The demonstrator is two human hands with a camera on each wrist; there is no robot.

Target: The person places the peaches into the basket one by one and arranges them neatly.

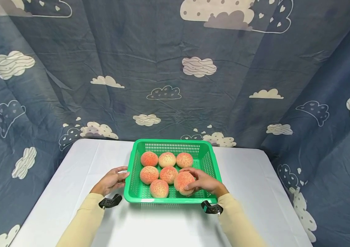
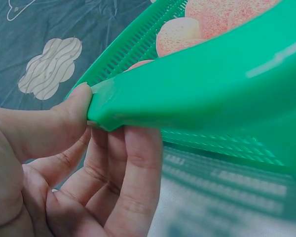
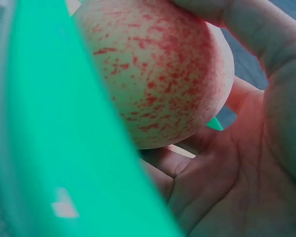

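A green plastic basket (image 1: pixel 209 161) stands on the white table and holds several pink-red speckled peaches (image 1: pixel 167 159). My right hand (image 1: pixel 204 181) grips one peach (image 1: pixel 183 180) over the basket's near right corner; the right wrist view shows that peach (image 3: pixel 160 69) cupped in the palm beside the green rim (image 3: pixel 54 148). My left hand (image 1: pixel 113 179) pinches the basket's left rim (image 2: pixel 153 94), thumb on top and fingers (image 2: pixel 133 173) underneath.
The white table (image 1: pixel 82 164) stretches to either side of the basket. A blue cloth with cloud prints (image 1: pixel 168 68) hangs behind and on both sides of it. Black wrist mounts (image 1: pixel 110 201) sit on both sleeves.
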